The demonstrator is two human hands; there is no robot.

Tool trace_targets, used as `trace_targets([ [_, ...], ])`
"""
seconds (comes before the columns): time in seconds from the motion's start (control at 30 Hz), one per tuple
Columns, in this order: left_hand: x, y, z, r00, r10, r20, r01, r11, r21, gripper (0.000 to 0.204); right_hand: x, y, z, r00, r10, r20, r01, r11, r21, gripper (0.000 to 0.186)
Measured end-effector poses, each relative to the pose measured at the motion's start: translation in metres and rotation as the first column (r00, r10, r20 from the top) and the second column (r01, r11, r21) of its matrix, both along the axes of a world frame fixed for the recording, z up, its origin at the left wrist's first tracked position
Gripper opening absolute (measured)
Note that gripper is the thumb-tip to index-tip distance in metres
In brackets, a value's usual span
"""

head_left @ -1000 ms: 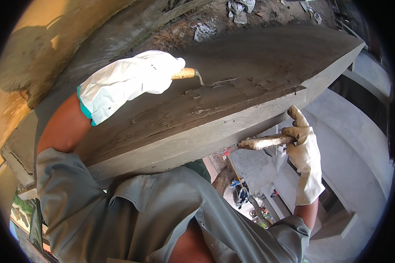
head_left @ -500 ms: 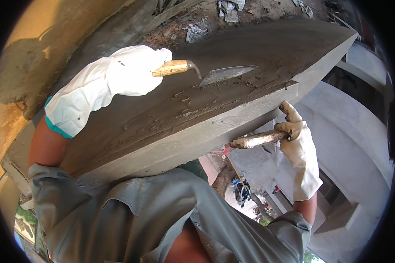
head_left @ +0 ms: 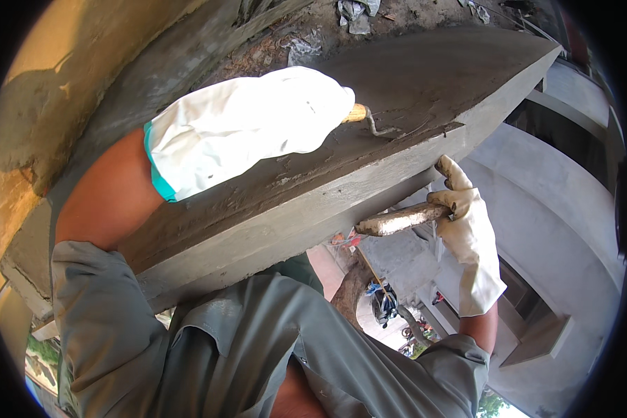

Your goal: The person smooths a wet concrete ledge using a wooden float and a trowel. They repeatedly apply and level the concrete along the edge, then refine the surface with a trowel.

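The left hand [head_left: 258,129] has slid rightward, grip clamped on the trowel [head_left: 366,118] protruding beyond it.

wet grey mortar, white cloth gloves, wood handles

the ledge [head_left: 369,174] top is damp, dark, rough mortar with trowel streaks; its front face is paler, smoother and matt. both gloves, left hand [head_left: 251,129] and right hand [head_left: 467,230], are white matt cloth, the left with a teal cuff. the trowel [head_left: 366,118] has a pale wooden handle and thin metal neck; the float [head_left: 397,221] handle is mortar-caked wood.
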State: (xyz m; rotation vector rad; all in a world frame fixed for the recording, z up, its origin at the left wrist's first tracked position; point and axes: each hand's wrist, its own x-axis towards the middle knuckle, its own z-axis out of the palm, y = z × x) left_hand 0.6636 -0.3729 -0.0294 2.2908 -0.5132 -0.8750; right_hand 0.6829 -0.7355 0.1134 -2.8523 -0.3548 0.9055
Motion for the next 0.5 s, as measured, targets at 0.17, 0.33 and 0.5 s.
trace_targets([
  [0.17,-0.003,0.021,0.012,0.995,0.055,0.078,-0.057,0.998,0.022,0.026,0.001,-0.004,0.000,1.000,-0.005,-0.004,0.005,1.000,0.016,0.049],
  [0.33,0.018,0.007,-0.060,0.947,0.322,0.003,-0.321,0.942,0.096,0.024,0.001,-0.004,0.000,1.000,-0.007,-0.011,0.007,0.999,0.040,0.051],
  [0.5,0.041,-0.047,-0.137,0.968,0.233,0.098,-0.222,0.969,-0.110,0.017,0.001,-0.002,0.000,0.999,-0.034,-0.027,0.035,0.999,0.032,0.053],
])
